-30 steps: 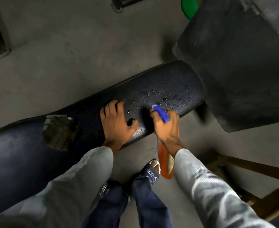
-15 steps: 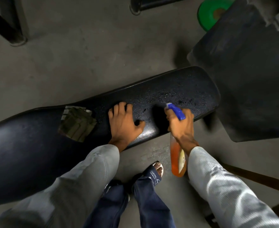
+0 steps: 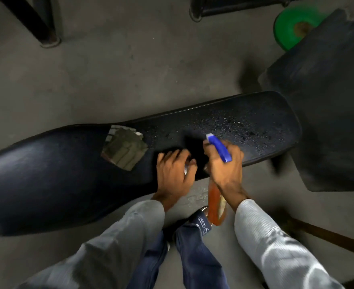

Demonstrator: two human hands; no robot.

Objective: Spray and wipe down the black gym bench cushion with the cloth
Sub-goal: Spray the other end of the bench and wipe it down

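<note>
Head view, item 1: bench cushion [image 3: 47, 174], black, long, lying across frame left to right, raised off the floor; narrower right end beaded w/ spray droplets, wide left end looks dry & glossy. Torn patch [image 3: 124, 151] in the cover near mid-length, greenish padding exposed. Item 2: spray bottle [image 3: 214, 203], orange liquid, blue trigger head [image 3: 220, 150], clamped in right hand [image 3: 224, 170]; nozzle aimed over the wet end, body hanging below the cushion's near edge — prob. held so to mist the top from close in. Item 3: left hand [image 3: 174, 170], resting on the cushion's near edge just beside the right hand, fingers curled partway; a pale glint under the fingers, too small to tell if anything is held, so grip state unclear. Likely placed to brace the body while leaning over. Cloth: not identifiable in view. Est. stage: spraying, wipe not yet begun; dry left portion prob. needs spray too. Surrounds: grey sleeves, blue trousers, sandalled foot [image 3: 201, 211] on the floor below the bottle. Floor [image 3: 109, 80] bare grey concrete, damp spots under the bottle. Second dark pad [image 3: 328, 111] angled at right, touching or just beside the cushion end, cannot tell which. Green weight plate [image 3: 286, 24] beyond it; black frame legs [image 3: 40, 24] top left.
</note>
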